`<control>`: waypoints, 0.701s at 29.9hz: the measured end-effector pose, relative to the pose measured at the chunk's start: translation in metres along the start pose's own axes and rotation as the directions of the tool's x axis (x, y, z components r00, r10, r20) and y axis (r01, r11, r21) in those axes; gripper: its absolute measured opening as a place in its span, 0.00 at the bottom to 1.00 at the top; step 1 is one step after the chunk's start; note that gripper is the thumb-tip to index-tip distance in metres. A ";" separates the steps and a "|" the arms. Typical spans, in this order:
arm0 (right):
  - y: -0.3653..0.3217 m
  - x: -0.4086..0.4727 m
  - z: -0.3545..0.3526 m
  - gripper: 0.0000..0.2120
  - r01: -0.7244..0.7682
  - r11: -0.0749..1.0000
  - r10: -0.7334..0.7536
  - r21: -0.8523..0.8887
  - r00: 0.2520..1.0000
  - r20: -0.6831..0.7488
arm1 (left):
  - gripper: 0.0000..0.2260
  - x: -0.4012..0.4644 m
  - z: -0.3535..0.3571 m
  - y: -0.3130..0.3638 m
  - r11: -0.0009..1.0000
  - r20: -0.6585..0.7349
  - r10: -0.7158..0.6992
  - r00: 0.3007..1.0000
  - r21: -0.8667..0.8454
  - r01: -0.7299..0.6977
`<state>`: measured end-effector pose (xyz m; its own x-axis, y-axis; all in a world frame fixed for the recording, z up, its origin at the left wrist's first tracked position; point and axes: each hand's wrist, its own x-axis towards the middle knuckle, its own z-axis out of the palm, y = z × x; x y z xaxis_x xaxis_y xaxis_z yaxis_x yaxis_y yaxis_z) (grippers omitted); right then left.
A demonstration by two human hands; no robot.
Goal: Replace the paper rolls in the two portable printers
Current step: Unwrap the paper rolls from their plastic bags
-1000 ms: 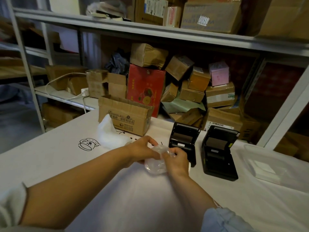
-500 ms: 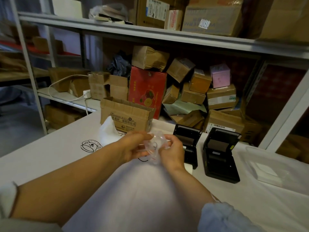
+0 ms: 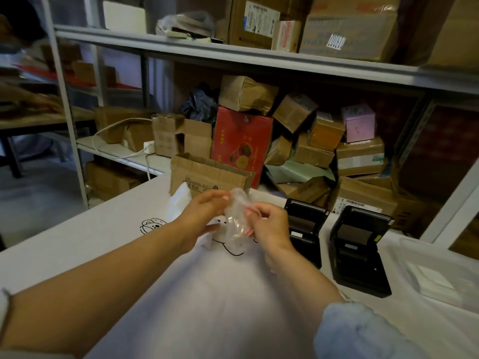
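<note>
A: What are the hands doing?

B: Both are raised over the white table (image 3: 77, 244), holding a clear plastic bag (image 3: 236, 221) between them. The left hand (image 3: 204, 216) pinches the bag's top edge with fingers closed on it; the right hand (image 3: 269, 226) grips the side at the bag's three o'clock, where a thin red strip shows.

A: Is there a paper roll inside?

B: I cannot tell; the plastic is crumpled and blurred.

A: And the printers?

B: Two black ones, lids up, stand side by side on the table at three o'clock from the hands. The nearer printer (image 3: 305, 229) sits just beside the right hand; the far printer (image 3: 360, 247) is at its three o'clock, a narrow gap between them.

A: Anything else close by?

B: An open cardboard box (image 3: 207, 177) at twelve o'clock from the hands, and a clear plastic tray (image 3: 440, 275) at three o'clock from the far printer.
</note>
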<state>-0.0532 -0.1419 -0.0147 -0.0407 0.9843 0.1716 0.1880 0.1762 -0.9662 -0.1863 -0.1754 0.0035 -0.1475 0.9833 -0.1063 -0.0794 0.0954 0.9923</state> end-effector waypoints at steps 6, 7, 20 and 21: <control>-0.028 0.005 0.003 0.08 -0.192 0.956 0.174 0.223 0.980 0.098 | 0.16 0.005 0.003 0.010 0.993 0.122 0.053 0.991 0.095 -0.065; -0.028 0.006 0.005 0.06 -0.116 0.982 0.101 0.150 0.989 0.103 | 0.15 0.009 0.002 0.012 0.994 0.057 0.062 0.996 0.085 -0.067; -0.044 0.084 0.024 0.10 0.253 0.922 -0.283 -0.294 0.957 -0.064 | 0.17 0.066 -0.027 0.062 0.981 -0.119 0.166 0.979 0.117 -0.152; -0.049 0.097 0.026 0.11 0.221 0.946 -0.259 -0.237 0.955 -0.144 | 0.18 0.075 -0.033 0.064 0.901 -0.141 0.295 0.945 0.370 -0.226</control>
<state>-0.0918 -0.0553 0.0443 0.0541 0.8953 0.4421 0.4012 0.3860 -0.8307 -0.2353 -0.1002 0.0565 -0.3014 0.9357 0.1834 0.3267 -0.0794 0.9418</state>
